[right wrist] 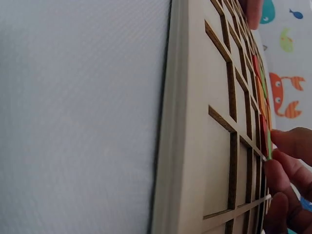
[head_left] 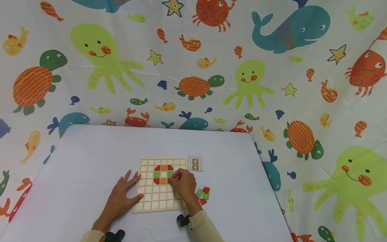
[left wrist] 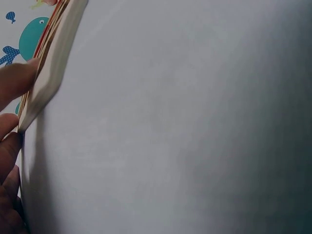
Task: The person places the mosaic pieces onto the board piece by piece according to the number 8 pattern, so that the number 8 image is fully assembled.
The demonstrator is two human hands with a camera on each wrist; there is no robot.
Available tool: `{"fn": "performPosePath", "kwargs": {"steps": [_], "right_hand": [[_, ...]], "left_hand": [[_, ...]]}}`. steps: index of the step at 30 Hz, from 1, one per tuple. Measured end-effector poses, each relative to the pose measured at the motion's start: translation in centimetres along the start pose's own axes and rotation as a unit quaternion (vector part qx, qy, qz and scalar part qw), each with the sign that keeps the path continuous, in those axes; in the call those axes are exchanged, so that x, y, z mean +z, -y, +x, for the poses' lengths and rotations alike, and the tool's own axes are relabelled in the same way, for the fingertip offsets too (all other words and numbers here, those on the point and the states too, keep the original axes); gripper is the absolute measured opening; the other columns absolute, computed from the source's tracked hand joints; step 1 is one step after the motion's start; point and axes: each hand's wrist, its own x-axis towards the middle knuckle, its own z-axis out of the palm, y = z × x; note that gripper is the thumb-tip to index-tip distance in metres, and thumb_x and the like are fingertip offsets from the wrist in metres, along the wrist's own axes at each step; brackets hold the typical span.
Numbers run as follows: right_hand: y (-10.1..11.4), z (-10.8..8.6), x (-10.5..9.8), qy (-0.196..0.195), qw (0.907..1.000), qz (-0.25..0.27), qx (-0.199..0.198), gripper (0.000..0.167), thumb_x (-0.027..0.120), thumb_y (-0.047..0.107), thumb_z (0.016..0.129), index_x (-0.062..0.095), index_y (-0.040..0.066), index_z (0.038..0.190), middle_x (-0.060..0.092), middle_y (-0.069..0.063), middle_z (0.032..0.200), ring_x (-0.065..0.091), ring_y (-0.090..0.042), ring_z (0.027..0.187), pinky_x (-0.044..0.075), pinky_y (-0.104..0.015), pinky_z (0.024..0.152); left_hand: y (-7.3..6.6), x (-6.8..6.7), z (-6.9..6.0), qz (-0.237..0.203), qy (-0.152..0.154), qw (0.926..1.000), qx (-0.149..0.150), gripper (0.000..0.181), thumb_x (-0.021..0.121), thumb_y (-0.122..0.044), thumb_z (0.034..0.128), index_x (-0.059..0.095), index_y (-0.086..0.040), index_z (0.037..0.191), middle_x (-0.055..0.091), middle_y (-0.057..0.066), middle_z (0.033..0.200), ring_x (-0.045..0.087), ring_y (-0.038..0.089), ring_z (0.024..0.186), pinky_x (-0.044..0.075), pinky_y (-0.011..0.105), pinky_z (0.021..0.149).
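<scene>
A square wooden grid board (head_left: 148, 202) lies on the white table. My left hand (head_left: 119, 198) rests at its left edge, fingers spread, fingertips and thumb touching the rim. On the board, red rounded tiles (head_left: 157, 167), orange tiles (head_left: 163, 180) and green tiles (head_left: 156, 174) surround a bare middle cell. My right hand (head_left: 185, 184) reaches over the board's right side, its fingers bent, pinching a red tile (right wrist: 263, 134) at the pattern's lower right corner. In the head view the fingers partly hide that tile.
A small pattern card (head_left: 201, 168) lies beyond the board's upper right corner. Right of the board, by the right wrist, is a loose pile with green tiles (head_left: 206, 196) and red tiles (head_left: 202, 201). A cloth printed with sea animals (head_left: 211, 114) hangs behind the table (head_left: 99, 151).
</scene>
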Motion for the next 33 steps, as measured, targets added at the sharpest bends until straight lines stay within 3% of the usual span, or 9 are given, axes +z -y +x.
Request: {"fn": "performPosePath", "kwargs": {"steps": [7,16,23,33], "right_hand": [[0.2,1.0,0.0,-0.026,0.9995,0.013,-0.012,0.013,0.089,0.023,0.085,0.076,0.022,0.086,0.064,0.012,0.069,0.055,-0.003,0.065,0.042,-0.023,0.056],[0.3,2.2,0.4,-0.023,0.9992,0.001,-0.033,0.013,0.088,0.025,0.088,0.079,0.019,0.094,0.066,0.009,0.069,0.054,-0.003,0.060,0.040,-0.024,0.049],[0.2,2.1,0.1,-0.013,0.9998,-0.004,-0.013,0.012,0.087,0.027,0.089,0.077,0.021,0.090,0.068,0.009,0.072,0.057,-0.004,0.065,0.043,-0.023,0.054],[-2.0,1.3,-2.1,-0.048,0.9988,0.011,0.006,0.009,0.087,0.023,0.086,0.079,0.022,0.089,0.069,0.008,0.073,0.059,-0.005,0.067,0.044,-0.024,0.055]], "left_hand": [[0.0,0.0,0.0,-0.002,-0.005,1.0000,0.002,0.085,0.086,-0.044,0.0828,0.056,-0.010,0.154,0.039,0.029,0.166,0.032,0.056,0.155,0.023,0.071,0.128],[0.1,0.2,0.0,-0.002,-0.018,0.9997,0.015,0.083,0.087,-0.043,0.0824,0.058,-0.010,0.153,0.045,0.026,0.164,0.035,0.055,0.154,0.022,0.067,0.130],[0.0,0.1,-0.1,-0.002,-0.003,1.0000,0.002,0.085,0.087,-0.044,0.0824,0.056,-0.010,0.154,0.038,0.030,0.167,0.032,0.057,0.155,0.025,0.076,0.123],[0.0,0.1,0.0,0.000,0.000,1.0000,0.001,0.085,0.088,-0.043,0.0821,0.056,-0.010,0.154,0.039,0.029,0.167,0.031,0.058,0.155,0.026,0.077,0.122]]}}
